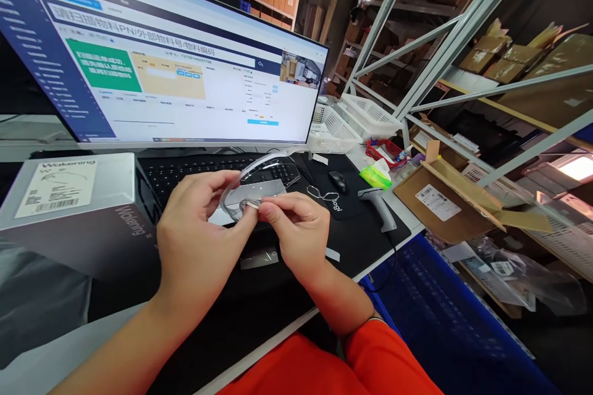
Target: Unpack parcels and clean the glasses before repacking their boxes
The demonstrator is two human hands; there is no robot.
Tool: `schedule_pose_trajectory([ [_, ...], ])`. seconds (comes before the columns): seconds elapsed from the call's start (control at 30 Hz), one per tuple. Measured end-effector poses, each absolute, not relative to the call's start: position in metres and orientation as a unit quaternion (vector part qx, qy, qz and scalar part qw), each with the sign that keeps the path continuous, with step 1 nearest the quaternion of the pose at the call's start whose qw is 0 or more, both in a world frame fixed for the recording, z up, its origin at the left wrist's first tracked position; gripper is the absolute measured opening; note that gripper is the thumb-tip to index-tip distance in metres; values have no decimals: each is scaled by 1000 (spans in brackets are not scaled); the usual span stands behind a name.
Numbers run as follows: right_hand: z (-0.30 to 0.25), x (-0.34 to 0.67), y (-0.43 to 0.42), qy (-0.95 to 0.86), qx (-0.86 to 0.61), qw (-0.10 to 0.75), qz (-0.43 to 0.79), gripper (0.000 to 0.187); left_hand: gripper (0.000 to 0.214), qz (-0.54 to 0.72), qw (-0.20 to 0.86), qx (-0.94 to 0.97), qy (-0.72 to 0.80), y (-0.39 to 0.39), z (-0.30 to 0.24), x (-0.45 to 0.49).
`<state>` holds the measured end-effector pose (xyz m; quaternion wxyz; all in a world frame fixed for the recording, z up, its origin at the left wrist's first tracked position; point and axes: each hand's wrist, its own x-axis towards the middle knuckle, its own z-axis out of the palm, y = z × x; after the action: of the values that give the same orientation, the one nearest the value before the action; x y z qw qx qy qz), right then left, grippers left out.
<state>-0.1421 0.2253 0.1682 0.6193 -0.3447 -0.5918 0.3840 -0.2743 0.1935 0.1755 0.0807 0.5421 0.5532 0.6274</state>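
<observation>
A curved band of clear and grey plastic (252, 165), shaped like a headband, is held up over the desk. My left hand (197, 231) is closed around its near, left part, thumb and fingers pinching it. Thumb and forefinger of my right hand (303, 231) are pressed together at a small pale piece on the band's near end, partly hidden by the fingertips. Behind the fingers lies a grey, flat-faced object (264, 190), mostly covered. A grey Wakening box (69, 222) with a white label stands left of my left hand.
A monitor (222, 108) rises behind a black keyboard (167, 178). To the right lie a mouse (338, 182), eyeglasses (322, 194) and a barcode scanner (380, 207). White baskets (331, 129), an open carton (438, 200) and metal shelving stand beyond; a blue surface (430, 308) is lower right.
</observation>
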Motion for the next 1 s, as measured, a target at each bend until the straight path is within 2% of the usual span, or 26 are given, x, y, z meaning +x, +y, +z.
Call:
schedule_pose_trajectory([
  [0.13, 171, -136, 227, -586, -341, 627, 384, 28, 43, 634, 165, 544, 524, 187, 176, -274],
  [0.27, 177, -126, 227, -593, -321, 632, 381, 27, 34, 636, 229, 528, 515, 181, 180, -274],
  [0.4, 186, -117, 226, -638, -321, 609, 344, 27, 31, 683, 341, 443, 470, 183, 181, -270],
  [0.57, 189, -113, 223, -679, -296, 580, 340, 34, 22, 713, 365, 416, 431, 188, 177, -263],
  [0.7, 185, -112, 223, -694, -281, 578, 325, 25, 19, 735, 395, 368, 411, 192, 178, -261],
  [0.83, 184, -109, 225, -712, -259, 583, 294, 18, 27, 742, 428, 334, 393, 195, 182, -261],
  [1.0, 188, -104, 225, -733, -253, 572, 267, 18, 35, 722, 465, 327, 394, 196, 185, -265],
])
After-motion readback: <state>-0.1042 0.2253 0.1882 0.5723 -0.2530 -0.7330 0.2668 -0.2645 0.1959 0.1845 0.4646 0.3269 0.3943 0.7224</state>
